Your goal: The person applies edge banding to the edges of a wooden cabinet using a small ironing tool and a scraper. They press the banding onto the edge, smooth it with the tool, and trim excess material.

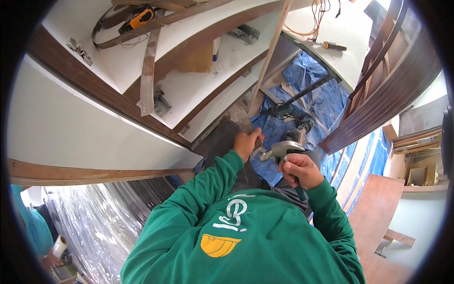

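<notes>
My right hand (300, 170) grips a claw hammer (281, 150) with a steel head and dark handle, held near the front of my green sweatshirt. My left hand (247, 144) is closed around something I cannot make out, to the left of the hammer head, over my grey-trousered legs. Beyond both hands lie a blue plastic sheet (302, 71) and some dark power tools (281, 110) with cords.
A cabinet (208, 90) with curved white shelves holds hardware, strips and a tape measure (142, 20). A screwdriver (333, 46) rests on a white panel at upper right. Slatted dark wood (378, 90) and plywood (373, 208) stand right. A person in teal (35, 227) is at lower left.
</notes>
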Tool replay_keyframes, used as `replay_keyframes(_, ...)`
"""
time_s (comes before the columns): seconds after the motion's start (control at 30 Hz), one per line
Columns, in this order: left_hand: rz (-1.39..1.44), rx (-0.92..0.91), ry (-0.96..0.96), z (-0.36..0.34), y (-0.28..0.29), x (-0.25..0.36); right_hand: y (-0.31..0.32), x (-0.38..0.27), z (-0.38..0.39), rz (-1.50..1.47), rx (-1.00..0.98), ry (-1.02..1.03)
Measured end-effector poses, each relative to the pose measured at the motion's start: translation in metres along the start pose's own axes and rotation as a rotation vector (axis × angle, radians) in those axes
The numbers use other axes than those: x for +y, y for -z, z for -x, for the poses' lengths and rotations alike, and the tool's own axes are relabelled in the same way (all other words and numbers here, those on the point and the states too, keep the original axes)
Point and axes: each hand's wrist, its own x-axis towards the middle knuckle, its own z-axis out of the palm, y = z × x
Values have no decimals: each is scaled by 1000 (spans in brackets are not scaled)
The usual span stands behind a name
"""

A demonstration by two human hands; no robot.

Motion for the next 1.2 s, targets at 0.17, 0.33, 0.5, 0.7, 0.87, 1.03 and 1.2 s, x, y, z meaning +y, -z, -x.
replay_keyframes(0.17, -425, -44, -58, -16, 17, -49, -9, -57, 9, 175, 165, 244)
replay_keyframes(0.33, -854, -36, -200, -25, 22, -60, -24, -22, -14, 310, 430, 257)
replay_keyframes(0.5, -505, -142, -91, -23, 24, -53, -22, -55, -21, 504, 580, 344)
replay_keyframes(0.7, -444, -220, 90, -25, 24, -41, -68, -220, -44, 994, 579, 788)
replay_keyframes(0.87, -376, -238, 66, -28, 28, -43, -111, -307, -134, 1222, 459, 1143)
replay_keyframes(1.03, -383, -259, 83, -29, 30, -50, -144, -349, -221, 1489, 455, 960)
replay_keyframes(1.2, -312, -238, -11, -31, 34, -56, -176, -359, -276, 1610, 376, 1008)
